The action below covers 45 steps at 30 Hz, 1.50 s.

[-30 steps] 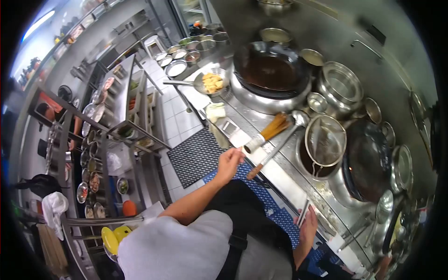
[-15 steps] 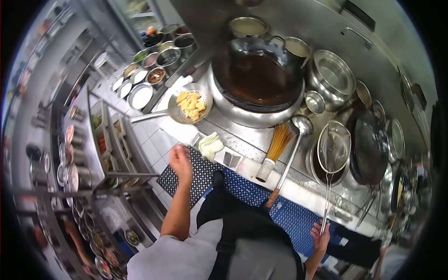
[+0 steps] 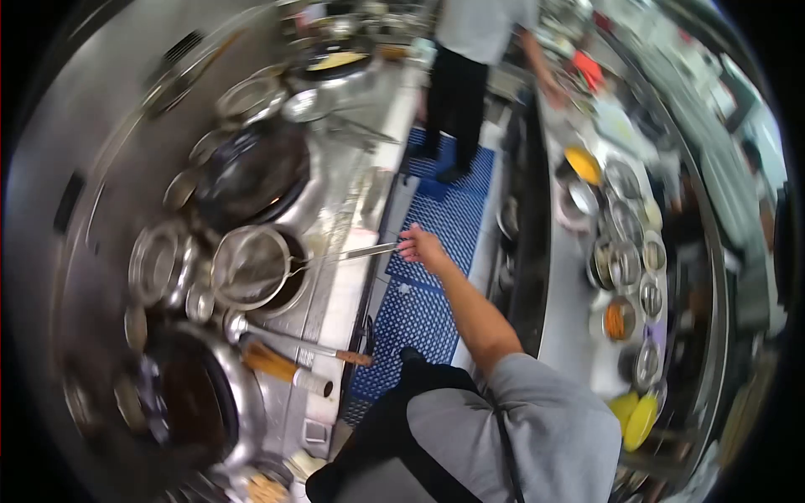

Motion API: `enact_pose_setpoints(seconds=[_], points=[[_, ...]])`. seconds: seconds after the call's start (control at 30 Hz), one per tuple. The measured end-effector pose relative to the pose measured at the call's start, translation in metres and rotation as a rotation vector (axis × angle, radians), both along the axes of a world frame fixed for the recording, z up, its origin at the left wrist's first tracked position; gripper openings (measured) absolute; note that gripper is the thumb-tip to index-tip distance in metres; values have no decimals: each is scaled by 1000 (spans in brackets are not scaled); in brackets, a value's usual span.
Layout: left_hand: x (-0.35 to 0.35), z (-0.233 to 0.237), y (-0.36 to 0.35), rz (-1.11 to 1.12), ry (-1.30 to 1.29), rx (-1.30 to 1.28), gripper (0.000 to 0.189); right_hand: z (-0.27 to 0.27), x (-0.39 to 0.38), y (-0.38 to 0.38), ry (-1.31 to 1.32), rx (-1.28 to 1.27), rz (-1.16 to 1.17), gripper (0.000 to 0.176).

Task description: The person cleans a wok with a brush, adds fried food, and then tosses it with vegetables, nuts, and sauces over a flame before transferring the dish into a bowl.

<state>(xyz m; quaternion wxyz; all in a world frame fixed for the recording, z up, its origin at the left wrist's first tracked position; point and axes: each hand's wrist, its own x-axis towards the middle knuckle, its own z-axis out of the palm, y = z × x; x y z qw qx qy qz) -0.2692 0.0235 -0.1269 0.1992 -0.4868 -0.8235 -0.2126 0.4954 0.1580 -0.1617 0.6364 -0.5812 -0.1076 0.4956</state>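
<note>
My right hand [image 3: 422,248] is at the handle end of a wire-mesh strainer [image 3: 250,267], with its fingers closed round the tip. The strainer's round head lies over a metal pot [image 3: 295,289] on the steel stove top. Nearer me, a ladle [image 3: 314,344] with a wooden grip lies across the counter, beside a bamboo brush [image 3: 272,362] with a wrapped handle. A large wok [image 3: 189,402] with dark liquid stands at the lower left. My left hand is out of view.
A person in black trousers [image 3: 457,101] stands on the blue mat [image 3: 423,318] ahead. Along the right runs a steel counter [image 3: 570,335] with bowls, one holding orange pieces [image 3: 617,321]. Another dark wok [image 3: 251,172] lies beyond the strainer. Fried food [image 3: 264,489] shows at the bottom edge.
The view has swung to the right, bringing the other person and the right counter in. My left hand has left the view. My right hand remains at the strainer's handle.
</note>
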Motion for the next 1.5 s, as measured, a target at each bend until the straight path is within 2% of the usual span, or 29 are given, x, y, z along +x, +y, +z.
enact_pose_setpoints(seconds=[0.07, 0.1, 0.13, 0.23, 0.37, 0.5, 0.67, 0.73, 0.8, 0.87, 0.93, 0.97, 1.0, 1.07, 1.1, 1.2, 1.23, 1.27, 1.33, 1.37, 1.4, 1.43, 1.5], points=[[63, 20, 59, -262, -77, -11, 50, -57, -23, -12, 48, -71, -107, 39], [94, 31, 82, -392, -117, -28, 49, -63, -39, -25, 31, -78, -39, 32], [125, 40, 100, -510, -161, -52, 49, -61, -53, -43, 13, -87, 32, 26], [205, 61, 132, -808, -284, -169, 47, -38, -56, -100, -3, -2, 43, 22], [278, 75, 133, -1103, -419, -434, 45, -8, -17, -181, -40, -77, -179, 28], [316, 75, 105, -1293, -523, -860, 44, 9, 2, -272, -132, -84, -419, 28], [334, 71, 96, -1400, -540, -1367, 42, 34, 6, -365, -149, -49, -817, 28], [336, 68, 104, -1418, -512, -1474, 41, 34, 27, -397, -289, -46, -1048, 32], [341, 66, 114, -1430, -495, -1527, 40, 52, 64, -433, -533, -162, -1318, 36], [347, 68, 121, -1438, -523, -1538, 37, 80, 101, -467, -483, -290, -1556, 32], [355, 70, 127, -1445, -599, -1520, 32, 102, 125, -489, -375, -454, -1489, 37], [373, 107, 109, -1459, -503, -1464, 30, 101, 138, -498, -295, -465, -1446, 38], [378, 104, 108, -1528, -557, -1434, 30, 95, 152, -507, -220, -478, -1398, 40], [387, 96, 105, -1656, -659, -1378, 29, 76, 176, -518, -267, -569, -1363, 35], [406, 109, 100, -1710, -533, -1381, 29, 75, 181, -520, -315, -545, -1347, 33], [450, 115, 83, -1602, -502, -1431, 29, 75, 185, -532, -427, -478, -1327, 27], [468, 115, 81, -1692, -410, -1389, 29, 75, 186, -534, -458, -445, -1331, 25], [480, 94, 86, -1744, -434, -1418, 30, 77, 183, -535, -483, -420, -1325, 23], [527, 127, 66, -1765, -566, -1475, 30, 76, 181, -543, -449, -296, -1266, 19], [545, 112, 67, -1827, -607, -1541, 31, 93, 168, -534, -485, -250, -1224, 19], [571, 124, 59, -1775, -638, -1651, 32, 104, 157, -527, -489, -257, -1164, 19], [591, 115, 51, -1760, -815, -1708, 33, 113, 145, -522, -502, -248, -1119, 18], [635, 103, 33, -1673, -1001, -1812, 33, 112, 128, -507, -468, -230, -1040, 18]])
